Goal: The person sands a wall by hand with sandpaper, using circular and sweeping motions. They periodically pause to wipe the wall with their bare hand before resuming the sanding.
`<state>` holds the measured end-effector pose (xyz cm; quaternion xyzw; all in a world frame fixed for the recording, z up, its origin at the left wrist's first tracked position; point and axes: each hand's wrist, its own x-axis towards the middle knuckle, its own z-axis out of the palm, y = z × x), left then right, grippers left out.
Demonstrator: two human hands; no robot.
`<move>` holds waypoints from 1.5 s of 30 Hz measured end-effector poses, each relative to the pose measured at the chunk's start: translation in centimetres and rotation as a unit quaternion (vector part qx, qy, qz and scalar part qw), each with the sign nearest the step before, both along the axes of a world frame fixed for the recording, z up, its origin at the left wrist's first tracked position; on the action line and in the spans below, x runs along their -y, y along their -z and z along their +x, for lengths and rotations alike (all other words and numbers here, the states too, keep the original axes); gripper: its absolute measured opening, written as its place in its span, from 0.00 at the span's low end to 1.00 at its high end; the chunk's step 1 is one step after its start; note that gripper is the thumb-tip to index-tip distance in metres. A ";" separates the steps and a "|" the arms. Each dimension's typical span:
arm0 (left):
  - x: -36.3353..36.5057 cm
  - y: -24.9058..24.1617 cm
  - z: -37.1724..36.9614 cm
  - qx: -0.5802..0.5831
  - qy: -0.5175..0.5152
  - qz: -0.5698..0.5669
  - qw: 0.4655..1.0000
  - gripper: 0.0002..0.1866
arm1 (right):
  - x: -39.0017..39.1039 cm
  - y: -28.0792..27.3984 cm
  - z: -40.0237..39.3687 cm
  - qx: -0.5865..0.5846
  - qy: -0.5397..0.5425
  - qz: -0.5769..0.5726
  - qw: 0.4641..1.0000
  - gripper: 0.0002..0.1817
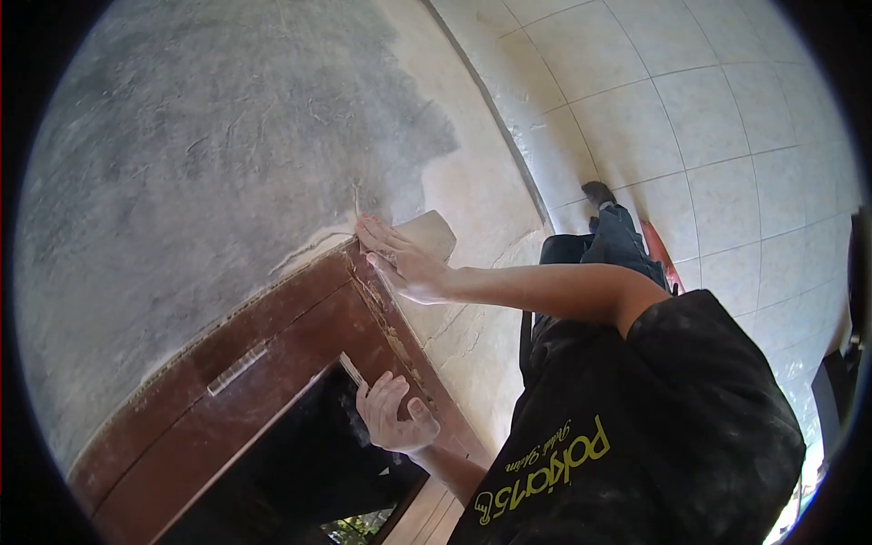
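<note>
My right hand (409, 263) lies along the wall at the corner of a brown wooden frame (300, 318). Its fingers stretch over a thin, pale flat sheet (431, 234), which sticks out past the back of the hand; the part under the palm is hidden. White dust covers the fingers. Lower down, my left hand (397, 416) is raised in front of the frame's dark opening (300, 454). Its fingers are loosely bent, the thumb stands apart, and the fingertips are close to the frame's inner corner. Nothing shows in it.
Rough grey plaster (227, 127) covers much of the wall, with a smoother pale patch (463, 182) beside it. Cracked, chipped filler (391, 331) runs along the frame's edge. Pale floor tiles (708, 118) spread below, where my foot (598, 193) stands near the wall's base.
</note>
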<state>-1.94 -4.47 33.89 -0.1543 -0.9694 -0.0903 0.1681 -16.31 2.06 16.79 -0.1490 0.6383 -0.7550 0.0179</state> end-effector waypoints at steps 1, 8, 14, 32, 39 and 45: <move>-0.2 0.0 0.1 -0.003 -0.002 -0.008 1.000 0.12 | 0.1 0.1 0.6 0.005 -0.002 -0.009 1.000 0.30; -1.2 2.0 0.6 -0.022 0.008 0.181 0.983 0.11 | -2.7 6.2 3.7 0.079 0.026 0.018 0.996 0.22; -3.4 14.2 3.1 0.278 -0.179 0.412 0.849 0.18 | -8.8 4.6 5.7 0.142 0.058 0.108 0.982 0.17; -6.1 22.5 -0.7 0.331 -0.230 0.793 0.457 0.20 | -14.1 4.7 10.5 0.262 -0.064 0.157 0.950 0.27; -7.7 22.0 0.6 0.350 -0.146 0.672 0.636 0.24 | -12.1 4.1 8.9 0.418 -0.022 0.169 0.892 0.41; -8.1 21.9 2.2 0.396 -0.121 0.557 0.720 0.29 | -11.9 7.0 8.6 0.507 -0.003 0.098 0.857 0.40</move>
